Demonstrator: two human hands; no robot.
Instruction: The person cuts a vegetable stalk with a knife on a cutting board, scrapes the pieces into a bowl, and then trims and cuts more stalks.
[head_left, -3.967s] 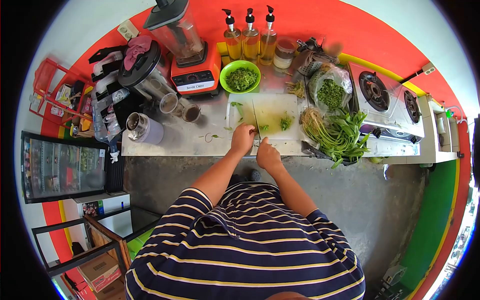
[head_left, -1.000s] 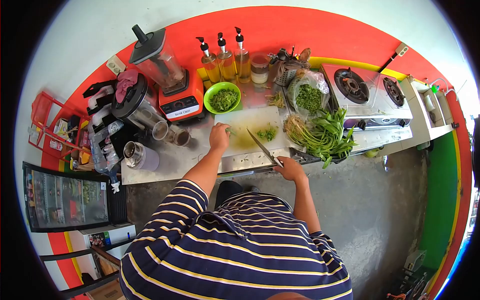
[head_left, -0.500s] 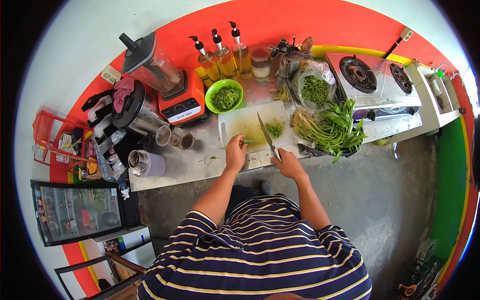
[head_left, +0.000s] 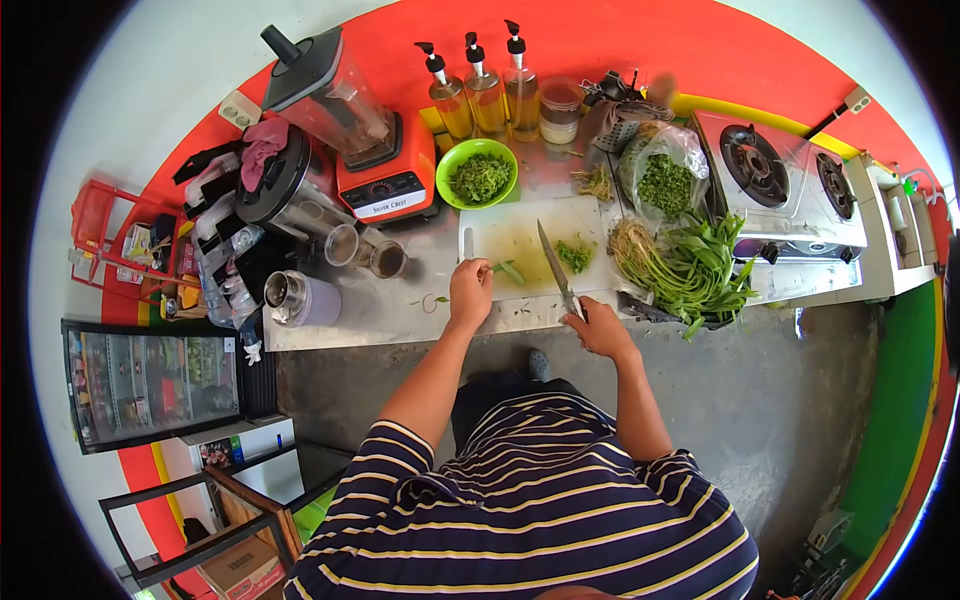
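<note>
My left hand point(head_left: 471, 293) is at the left front edge of a white cutting board point(head_left: 490, 222). Its fingers are pinched on a green leaf point(head_left: 510, 271), which sticks out to the right over the board. My right hand point(head_left: 603, 330) grips a knife point(head_left: 553, 262) by its handle, at the board's front edge. The blade points away from me over the board, between the leaf and a small heap of chopped greens point(head_left: 574, 256). Wet greenish stains mark the board. Behind it stands a lime-green bowl point(head_left: 446, 196) with more chopped greens.
A bunch of leafy greens with roots point(head_left: 680, 265) lies right of the board, beside a plastic bag of chopped greens point(head_left: 664, 186). A gas stove point(head_left: 790, 215) stands further right. Left are a red blender point(head_left: 385, 195), cups and a lilac container point(head_left: 318, 301). Pump bottles point(head_left: 486, 100) line the back.
The whole view has shifted as my head moved. Relative to the board, my left hand with the leaf has gone left. My right hand has drawn slightly toward me, still holding the knife.
</note>
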